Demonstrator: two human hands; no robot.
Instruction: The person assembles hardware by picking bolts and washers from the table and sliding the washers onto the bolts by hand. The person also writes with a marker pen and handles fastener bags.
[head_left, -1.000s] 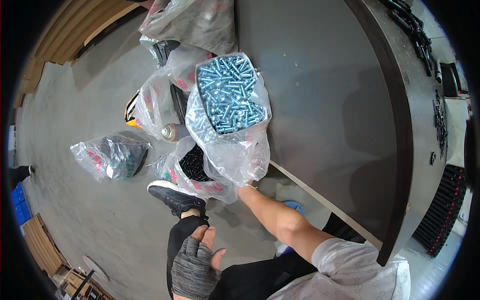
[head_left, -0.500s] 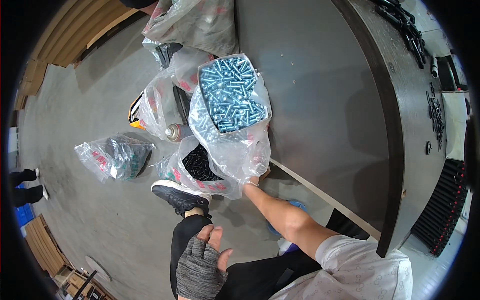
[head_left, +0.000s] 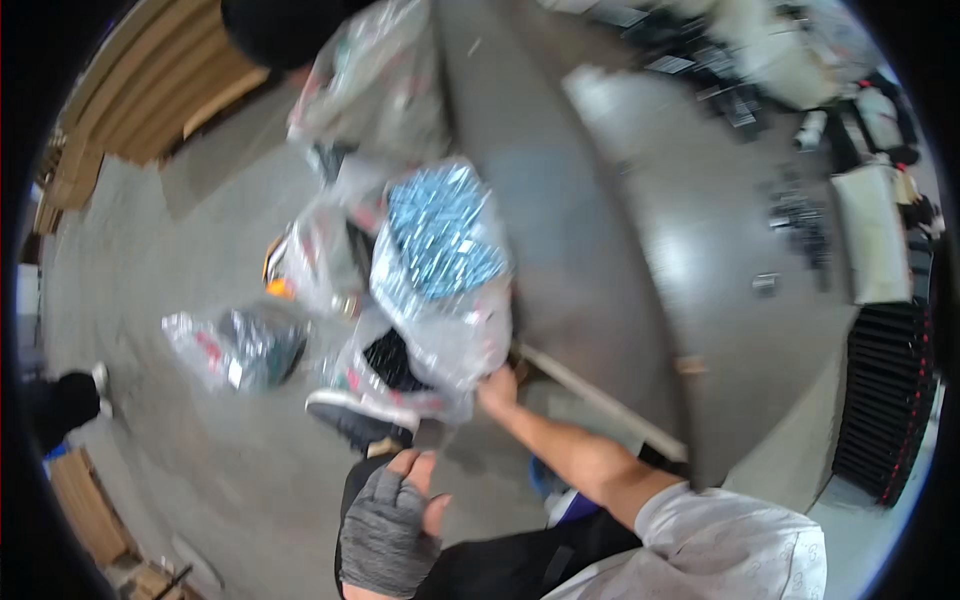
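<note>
My right hand [head_left: 497, 388] reaches down and grips the lower edge of a clear plastic bag [head_left: 440, 270] full of small shiny blue-silver metal parts. The bag leans against the side of a grey workbench [head_left: 620, 250]. My left hand [head_left: 390, 515], in a grey fingerless glove, hovers over my dark trouser leg with the fingers apart and nothing in it. My black shoe [head_left: 358, 420] stands on the floor just below the bag. The picture is blurred by motion.
More clear bags lie on the concrete floor: one with dark parts [head_left: 240, 345] to the left, others [head_left: 320, 265] behind, one [head_left: 370, 90] further back. Another person's foot [head_left: 70, 400] shows at the left edge. Black ribbed parts [head_left: 890, 400] sit at the right.
The view has swung, so the bench top now fills the right side and everything is blurred. My right hand stays on the bag. My left hand has shifted slightly right.
</note>
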